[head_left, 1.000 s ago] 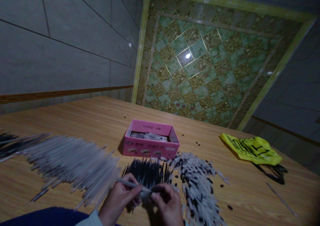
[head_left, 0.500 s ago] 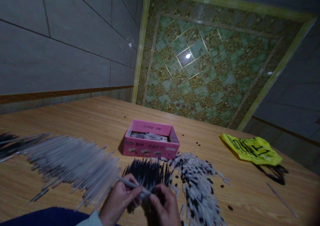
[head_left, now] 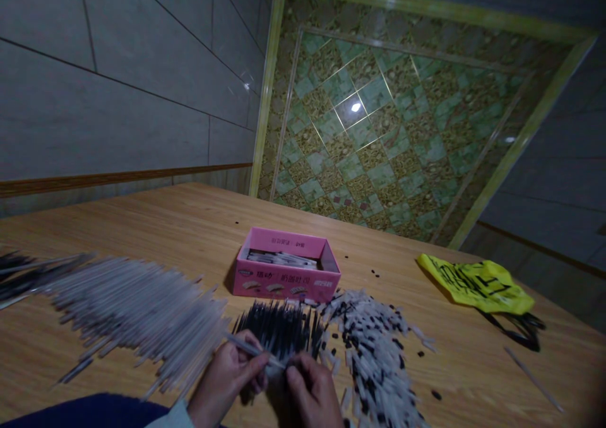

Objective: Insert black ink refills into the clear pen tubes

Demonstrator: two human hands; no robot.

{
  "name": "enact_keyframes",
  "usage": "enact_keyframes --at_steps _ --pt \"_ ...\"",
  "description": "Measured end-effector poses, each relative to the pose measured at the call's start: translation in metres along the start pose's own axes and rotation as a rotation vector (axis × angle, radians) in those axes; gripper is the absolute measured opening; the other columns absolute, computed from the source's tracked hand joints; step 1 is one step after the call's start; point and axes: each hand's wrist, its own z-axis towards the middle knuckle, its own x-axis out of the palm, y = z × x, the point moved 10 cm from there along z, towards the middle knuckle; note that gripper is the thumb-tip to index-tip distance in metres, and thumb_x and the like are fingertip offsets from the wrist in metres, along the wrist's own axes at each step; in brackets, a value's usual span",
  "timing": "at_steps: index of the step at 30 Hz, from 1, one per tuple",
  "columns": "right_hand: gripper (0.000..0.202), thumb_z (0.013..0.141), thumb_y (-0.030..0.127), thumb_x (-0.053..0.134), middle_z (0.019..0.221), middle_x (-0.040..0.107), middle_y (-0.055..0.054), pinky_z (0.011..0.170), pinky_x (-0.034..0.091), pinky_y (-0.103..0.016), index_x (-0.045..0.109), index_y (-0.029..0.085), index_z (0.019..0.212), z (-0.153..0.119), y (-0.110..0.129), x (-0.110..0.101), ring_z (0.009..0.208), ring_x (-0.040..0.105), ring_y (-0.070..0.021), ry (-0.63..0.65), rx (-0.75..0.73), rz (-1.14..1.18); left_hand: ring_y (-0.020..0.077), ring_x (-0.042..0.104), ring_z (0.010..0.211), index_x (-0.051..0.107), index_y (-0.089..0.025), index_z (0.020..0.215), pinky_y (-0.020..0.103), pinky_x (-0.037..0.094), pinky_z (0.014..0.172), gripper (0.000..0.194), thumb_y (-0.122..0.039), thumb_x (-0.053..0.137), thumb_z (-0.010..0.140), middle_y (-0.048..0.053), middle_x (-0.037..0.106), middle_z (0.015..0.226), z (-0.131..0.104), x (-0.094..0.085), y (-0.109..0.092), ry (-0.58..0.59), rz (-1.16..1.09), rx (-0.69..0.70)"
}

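Observation:
My left hand [head_left: 231, 374] is closed round a slim, translucent grey pen barrel [head_left: 243, 343], which lies slantwise across the fingers. At the barrel's right end, the thumb and fingers of my right hand [head_left: 312, 387] pinch together; whether a small part sits there is hidden. Just beyond both hands lies a bunch of thin black sticks [head_left: 277, 327] that look like pen refills. Many more grey barrels [head_left: 137, 308] are spread in a heap to the left. On the right is a pile of small white caps and black plugs [head_left: 374, 352].
Behind the black sticks stands an open pink box [head_left: 284, 283] with pale sticks inside. A yellow bag [head_left: 478, 283] with black straps lies at the right, near a single thin stick [head_left: 533, 377]. Dark sticks [head_left: 28, 273] lie far left on the wooden table [head_left: 156, 226].
Very little differs. My right hand's fingers have shifted slightly at the barrel's end, while my left hand keeps its hold in the same place.

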Motion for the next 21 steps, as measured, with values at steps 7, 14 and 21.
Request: enact_keyframes --at_steps 7,14,21 --pt "0.052 0.087 0.056 0.04 0.05 0.048 0.001 0.047 0.033 -0.02 0.053 0.016 0.058 -0.002 -0.011 0.013 0.048 0.044 -0.0108 0.117 0.067 0.061 0.0087 0.051 0.034 0.045 -0.02 0.073 0.017 0.035 0.034 0.034 -0.046 0.066 0.071 -0.002 0.062 0.046 0.0 -0.003 0.008 0.009 -0.001 -0.011" --pt "0.047 0.086 0.055 0.044 0.053 0.048 0.002 0.049 0.033 -0.019 0.057 0.016 0.062 -0.001 -0.004 0.005 0.054 0.044 -0.0116 0.041 0.006 -0.075 0.0089 0.051 0.035 0.046 -0.02 0.072 0.017 0.036 0.035 0.034 -0.046 0.068 0.069 -0.002 0.061 0.047 0.0 -0.002 0.006 0.002 -0.027 -0.022" --pt "0.022 0.081 0.03 0.051 0.065 0.058 -0.001 0.058 0.034 -0.022 0.063 0.016 0.069 0.02 0.011 -0.056 0.065 0.053 -0.0147 0.018 0.017 -0.489 0.0107 0.056 0.048 0.059 -0.017 0.09 0.02 0.042 0.041 0.041 -0.048 0.07 0.066 0.0 0.061 0.065 -0.001 -0.009 0.013 -0.093 -0.178 -0.119"
